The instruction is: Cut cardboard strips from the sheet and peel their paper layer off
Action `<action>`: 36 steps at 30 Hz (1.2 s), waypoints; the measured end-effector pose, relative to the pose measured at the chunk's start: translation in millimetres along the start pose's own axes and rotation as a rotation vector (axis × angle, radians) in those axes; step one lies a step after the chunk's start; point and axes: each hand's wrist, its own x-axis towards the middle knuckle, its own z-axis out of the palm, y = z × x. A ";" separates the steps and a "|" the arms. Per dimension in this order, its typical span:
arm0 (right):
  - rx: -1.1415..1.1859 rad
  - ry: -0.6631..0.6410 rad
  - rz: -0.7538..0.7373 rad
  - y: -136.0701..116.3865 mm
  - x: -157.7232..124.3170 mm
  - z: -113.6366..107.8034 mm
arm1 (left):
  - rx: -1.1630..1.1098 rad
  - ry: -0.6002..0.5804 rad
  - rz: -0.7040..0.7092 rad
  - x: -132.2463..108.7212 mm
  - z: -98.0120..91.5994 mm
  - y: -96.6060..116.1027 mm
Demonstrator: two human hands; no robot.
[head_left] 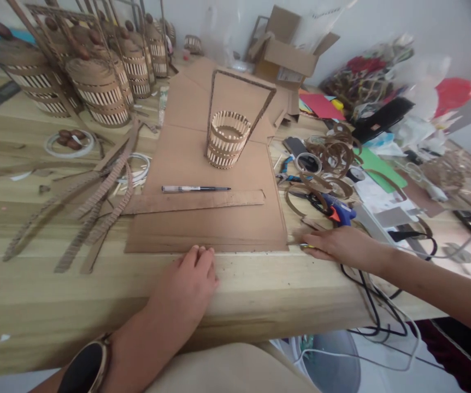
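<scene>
Resting at the near edge of a cardboard sheet (pixel 202 232), the left hand (pixel 190 281) has its fingers bent and close together; whether they grip anything beneath, I cannot tell (a dark round watch (pixel 82 368) sits on that wrist). The right hand (pixel 336 245), well apart from it, pinches a slim tool (pixel 307 246) with a yellow part, just beside the sheet's near right corner. Farther in, a cardboard strip (pixel 219 203) lies across the sheet, with a pen (pixel 196 189) just beyond it. Past the pen, a slatted basket (pixel 221 157) stands upright on the sheet, framed by a tall squared handle. Just beyond the right hand lies a blue glue gun (pixel 342 212). To the left, ridged strips (pixel 104 191) fan out over the wooden table (pixel 55 305), and behind them stand several lidded slatted containers (pixel 98 93).
</scene>
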 end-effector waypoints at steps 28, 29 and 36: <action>-0.086 -0.033 -0.086 -62.2 69.2 -59.8 | -0.103 -0.205 -0.199 30.1 -32.1 20.2; -0.087 -0.047 -0.075 -63.1 69.0 -60.3 | -0.102 -0.218 -0.202 31.4 -34.1 20.3; -0.058 -0.104 0.009 -75.6 71.4 -75.5 | -0.090 -0.116 -0.240 29.9 -24.7 24.0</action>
